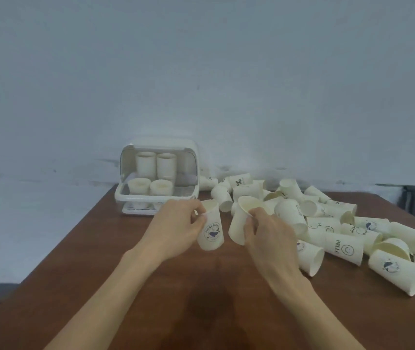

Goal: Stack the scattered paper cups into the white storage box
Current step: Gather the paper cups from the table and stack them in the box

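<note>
Already four stacks are sitting in the box (193,157); each hand, left (176,229) and right (268,233), is gripping one cup, while most cups (347,245) are lying scattered on the bench (130,286).

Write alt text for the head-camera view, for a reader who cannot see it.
Each hand holds a paper cup above a brown table: left hand a printed cup, right hand a plain cup. Behind, an open white storage box holds cups; loose cups lie right.
</note>
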A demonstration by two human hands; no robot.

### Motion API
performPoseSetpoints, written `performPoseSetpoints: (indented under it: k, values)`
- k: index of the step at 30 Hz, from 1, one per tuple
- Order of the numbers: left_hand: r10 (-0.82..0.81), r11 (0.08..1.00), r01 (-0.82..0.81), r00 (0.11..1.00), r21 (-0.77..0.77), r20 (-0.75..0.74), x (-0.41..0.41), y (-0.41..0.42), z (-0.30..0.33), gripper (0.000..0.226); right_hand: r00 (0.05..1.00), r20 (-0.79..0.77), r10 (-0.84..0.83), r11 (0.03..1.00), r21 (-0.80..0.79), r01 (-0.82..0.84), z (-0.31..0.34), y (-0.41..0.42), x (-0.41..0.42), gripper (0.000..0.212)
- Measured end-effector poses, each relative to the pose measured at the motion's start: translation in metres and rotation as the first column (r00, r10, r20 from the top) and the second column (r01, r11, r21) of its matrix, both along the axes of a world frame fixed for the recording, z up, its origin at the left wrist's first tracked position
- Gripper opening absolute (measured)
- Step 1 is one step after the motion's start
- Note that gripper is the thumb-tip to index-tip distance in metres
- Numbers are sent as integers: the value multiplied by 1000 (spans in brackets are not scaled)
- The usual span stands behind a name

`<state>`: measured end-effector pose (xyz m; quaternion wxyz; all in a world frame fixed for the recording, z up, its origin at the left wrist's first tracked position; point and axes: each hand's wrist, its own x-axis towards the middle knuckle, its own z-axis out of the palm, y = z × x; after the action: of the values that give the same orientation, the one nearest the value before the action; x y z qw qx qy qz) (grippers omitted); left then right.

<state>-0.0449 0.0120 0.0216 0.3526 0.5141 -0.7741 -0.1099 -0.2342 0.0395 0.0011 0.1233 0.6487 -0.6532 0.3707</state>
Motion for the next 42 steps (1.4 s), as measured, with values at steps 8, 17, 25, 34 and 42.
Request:
performPoseSetpoints:
  k: [8,17,25,34,42]
  values:
    - [84,996,-84,996,11,-6,44,-5,-1,11,994,-51,98,995,11,-97,-2,-17,42,17]
    - [215,976,-215,977,16,-3,82,-19,-11,11,982,-158,99,994,-33,-106,-13,-44,83,11]
    - [350,937,-350,937,-28,19,96,-44,-23,14,974,-113,194,981,4,-194,-23,-77,107,7]
    - [477,868,-468,879,-166,14,106,-93,-24,25,968,21,250,968,-24,-249,-7,-128,143,20]
    - [524,832,-504,851,-230,28,134,-159,-5,24,958,135,254,967,-16,-255,1,-168,160,20]
